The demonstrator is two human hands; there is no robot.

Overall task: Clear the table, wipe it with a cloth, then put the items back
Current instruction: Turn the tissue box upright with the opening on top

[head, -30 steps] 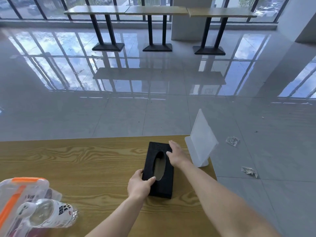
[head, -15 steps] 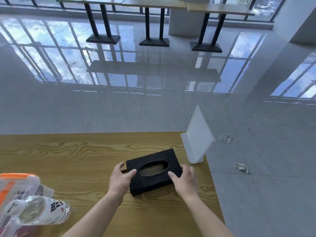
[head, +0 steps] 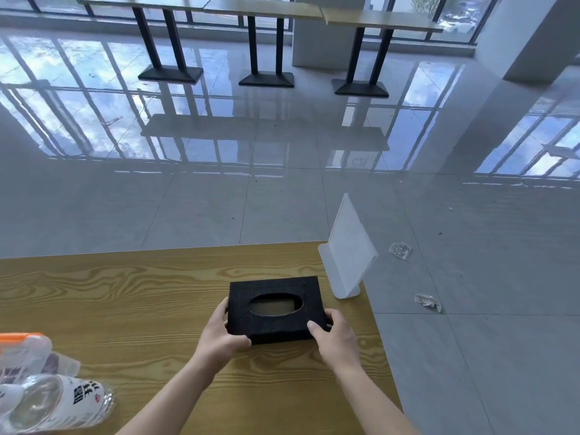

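Black tissue box (head: 276, 306), clasped by both hands' fingers (head: 317, 328), sits near the table (head: 125, 296) edge.

Single head-worn wide-angle view, no second camera to overlap. It looked forward and down from above the near edge of the desk (head: 125, 296), close enough that both forearms entered from the bottom. The desk filled the lower left; beyond it the tilted view took in glossy floor (head: 282, 199), far tables (head: 260, 9) and windows, edges bowed.
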